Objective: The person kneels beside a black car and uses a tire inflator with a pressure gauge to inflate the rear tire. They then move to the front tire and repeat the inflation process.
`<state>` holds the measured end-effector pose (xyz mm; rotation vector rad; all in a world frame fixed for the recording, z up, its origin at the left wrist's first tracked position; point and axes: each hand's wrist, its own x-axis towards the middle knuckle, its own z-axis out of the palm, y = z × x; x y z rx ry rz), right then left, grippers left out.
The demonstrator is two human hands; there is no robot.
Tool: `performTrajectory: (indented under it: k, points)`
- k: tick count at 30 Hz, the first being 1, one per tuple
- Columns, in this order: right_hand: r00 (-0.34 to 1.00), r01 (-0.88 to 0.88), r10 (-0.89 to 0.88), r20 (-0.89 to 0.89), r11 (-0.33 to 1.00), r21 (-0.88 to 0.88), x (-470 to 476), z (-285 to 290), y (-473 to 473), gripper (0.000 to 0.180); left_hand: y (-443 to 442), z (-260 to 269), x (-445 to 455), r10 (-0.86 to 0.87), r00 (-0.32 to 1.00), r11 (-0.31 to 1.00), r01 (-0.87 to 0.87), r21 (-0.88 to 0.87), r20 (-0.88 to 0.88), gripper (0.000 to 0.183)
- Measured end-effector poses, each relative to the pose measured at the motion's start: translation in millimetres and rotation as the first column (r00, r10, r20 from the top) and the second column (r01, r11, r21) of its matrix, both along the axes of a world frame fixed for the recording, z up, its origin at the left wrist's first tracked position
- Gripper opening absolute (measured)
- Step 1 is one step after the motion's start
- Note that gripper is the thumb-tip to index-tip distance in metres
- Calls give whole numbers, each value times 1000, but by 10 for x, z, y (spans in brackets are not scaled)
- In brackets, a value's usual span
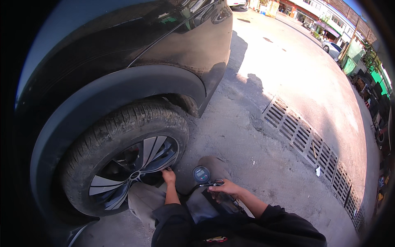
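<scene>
My left hand (pixel 168 176) reaches to the lower edge of the alloy wheel rim (pixel 134 175), its fingertips at the rim near the tire (pixel 83 173). Whether those fingers pinch anything is too small to tell. In my right hand (pixel 227 189) is a tire inflator gun (pixel 218 182), gripped by its handle and lever. A round digital pressure gauge (pixel 201 174) with a lit display sits on the gun's far end. From it a black hose (pixel 186 194) curves left and passes behind my left forearm.
The dark car's fender (pixel 123 80) and plastic wheel arch trim (pixel 123 81) overhang the tire. My bent knees (pixel 145 200) are close to the wheel. A slotted drain grate (pixel 304 139) crosses the concrete ground (pixel 247 173) at right. Parked cars and buildings stand farther off.
</scene>
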<state>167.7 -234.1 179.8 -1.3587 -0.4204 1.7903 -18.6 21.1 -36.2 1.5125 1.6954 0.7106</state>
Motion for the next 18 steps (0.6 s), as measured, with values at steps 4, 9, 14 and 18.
performTrajectory:
  k: [4,9,14,18]
  points:
    - [1000,1,-1,-7,1000,11,-1,-8,5,41,-33,121,19,-6,1000,1000,6,-19,-4,57]
    - [999,18,-18,-31,1000,6,3,-51,-36,39,-40,254,43,15,1000,991,-17,-131,-16,50]
    - [998,16,-15,-59,1000,16,30,-66,-44,37,-264,118,45,-32,993,984,10,-179,-118,47]
    - [998,4,-5,-56,1000,-15,19,-49,-24,36,-465,33,25,-325,907,909,221,-353,-269,53]
